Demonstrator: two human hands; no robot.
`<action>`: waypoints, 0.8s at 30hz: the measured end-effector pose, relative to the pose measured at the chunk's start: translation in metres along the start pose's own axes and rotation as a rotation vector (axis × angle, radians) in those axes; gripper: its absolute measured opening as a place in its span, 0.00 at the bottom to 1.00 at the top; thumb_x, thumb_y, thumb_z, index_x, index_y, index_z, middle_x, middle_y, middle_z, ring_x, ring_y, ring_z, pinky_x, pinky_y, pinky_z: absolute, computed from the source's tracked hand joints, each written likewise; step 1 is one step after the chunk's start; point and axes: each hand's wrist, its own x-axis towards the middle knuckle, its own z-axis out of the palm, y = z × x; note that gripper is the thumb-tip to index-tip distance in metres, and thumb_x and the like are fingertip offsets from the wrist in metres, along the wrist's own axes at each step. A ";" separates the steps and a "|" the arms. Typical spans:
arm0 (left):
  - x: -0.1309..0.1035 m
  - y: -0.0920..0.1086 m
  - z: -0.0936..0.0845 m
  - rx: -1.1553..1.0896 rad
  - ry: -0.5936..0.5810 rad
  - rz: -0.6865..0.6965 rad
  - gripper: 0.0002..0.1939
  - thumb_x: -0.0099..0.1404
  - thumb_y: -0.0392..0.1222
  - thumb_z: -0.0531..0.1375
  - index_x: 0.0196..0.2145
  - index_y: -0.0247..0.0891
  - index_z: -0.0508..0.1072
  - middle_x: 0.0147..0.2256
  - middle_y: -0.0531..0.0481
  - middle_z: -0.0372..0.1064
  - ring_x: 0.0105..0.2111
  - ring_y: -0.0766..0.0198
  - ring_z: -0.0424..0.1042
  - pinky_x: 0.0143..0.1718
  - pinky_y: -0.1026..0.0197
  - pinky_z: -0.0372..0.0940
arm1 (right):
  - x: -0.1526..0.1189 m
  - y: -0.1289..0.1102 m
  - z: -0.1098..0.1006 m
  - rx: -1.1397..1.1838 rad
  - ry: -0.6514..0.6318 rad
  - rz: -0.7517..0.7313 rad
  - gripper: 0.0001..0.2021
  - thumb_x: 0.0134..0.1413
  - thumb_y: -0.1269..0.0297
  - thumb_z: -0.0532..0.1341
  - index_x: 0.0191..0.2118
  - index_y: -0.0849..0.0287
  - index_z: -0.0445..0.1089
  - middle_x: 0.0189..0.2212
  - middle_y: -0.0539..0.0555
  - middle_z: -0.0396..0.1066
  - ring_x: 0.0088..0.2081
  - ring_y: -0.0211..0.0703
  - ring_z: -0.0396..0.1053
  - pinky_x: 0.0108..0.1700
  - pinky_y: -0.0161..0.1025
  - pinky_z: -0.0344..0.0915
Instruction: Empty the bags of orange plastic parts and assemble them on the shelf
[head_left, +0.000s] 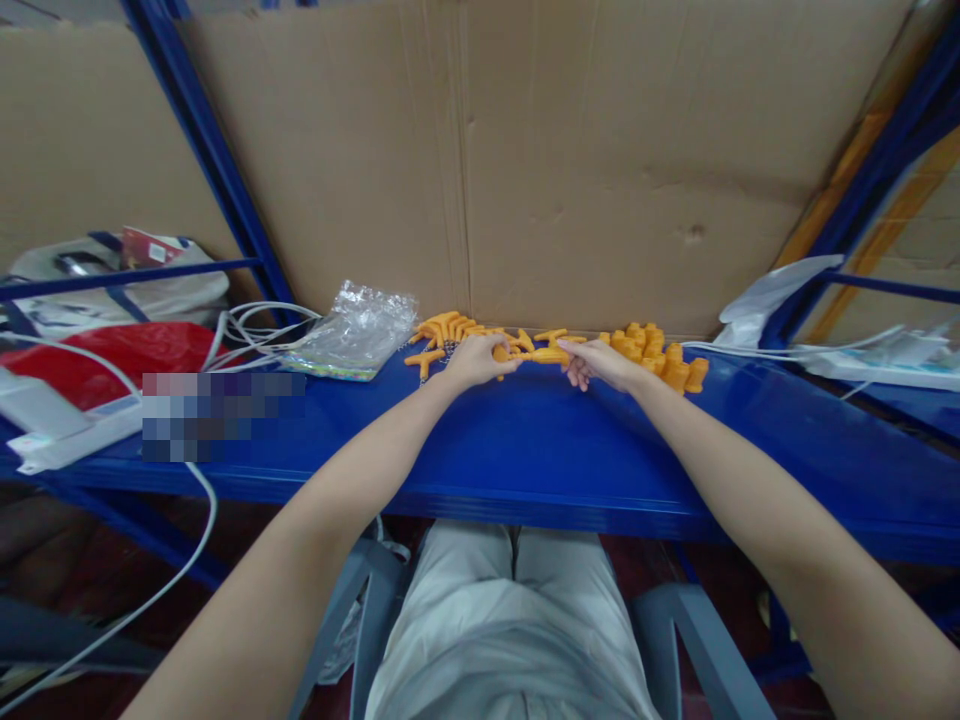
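Note:
My left hand point(475, 364) is closed, thumb and fingers pinched around an orange plastic piece that they partly cover. Close to its right, my right hand point(604, 366) grips one end of an orange elongated plastic piece point(550, 355), which points toward my left hand. Whether the two held pieces are joined I cannot tell. Behind and left of my hands lie several orange T-shaped handles point(444, 326) with small chains. One more T-shaped handle point(425, 362) rests just left of my left hand. Several orange stubby cylindrical pieces point(651, 350) stand clustered beyond my right hand.
The blue metal table point(540, 440) backs onto a cardboard panel point(570, 170). Clear plastic bags point(356, 330) lie to the left, near white cables, a power strip point(79, 430) and a red bag point(112, 355). Another power strip point(885, 362) is at right. Blue posts rise on both sides.

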 end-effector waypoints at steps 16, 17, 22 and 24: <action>0.002 -0.007 0.000 0.023 -0.003 -0.021 0.15 0.58 0.54 0.65 0.34 0.38 0.78 0.27 0.50 0.74 0.29 0.61 0.70 0.31 0.62 0.59 | 0.000 0.000 -0.004 -0.006 -0.005 -0.111 0.11 0.60 0.61 0.68 0.43 0.58 0.69 0.35 0.53 0.80 0.21 0.33 0.72 0.21 0.29 0.65; 0.002 -0.007 0.000 0.021 0.005 -0.021 0.15 0.58 0.54 0.65 0.34 0.38 0.78 0.26 0.50 0.74 0.28 0.61 0.70 0.31 0.62 0.59 | 0.001 0.000 -0.004 -0.022 -0.006 -0.136 0.10 0.61 0.60 0.68 0.41 0.58 0.70 0.34 0.53 0.80 0.21 0.32 0.71 0.21 0.29 0.65; 0.001 -0.005 -0.002 0.015 0.035 0.003 0.16 0.58 0.54 0.66 0.35 0.39 0.78 0.29 0.49 0.76 0.31 0.60 0.72 0.32 0.62 0.60 | 0.002 0.000 -0.002 -0.046 0.023 -0.141 0.14 0.63 0.54 0.65 0.33 0.60 0.71 0.27 0.53 0.78 0.20 0.32 0.68 0.26 0.31 0.65; 0.000 -0.003 -0.002 0.027 0.035 0.008 0.15 0.58 0.54 0.66 0.35 0.39 0.78 0.31 0.49 0.77 0.33 0.59 0.73 0.34 0.62 0.61 | 0.002 0.000 0.000 -0.038 0.034 -0.121 0.19 0.65 0.52 0.63 0.28 0.60 0.69 0.24 0.53 0.75 0.19 0.31 0.66 0.25 0.31 0.63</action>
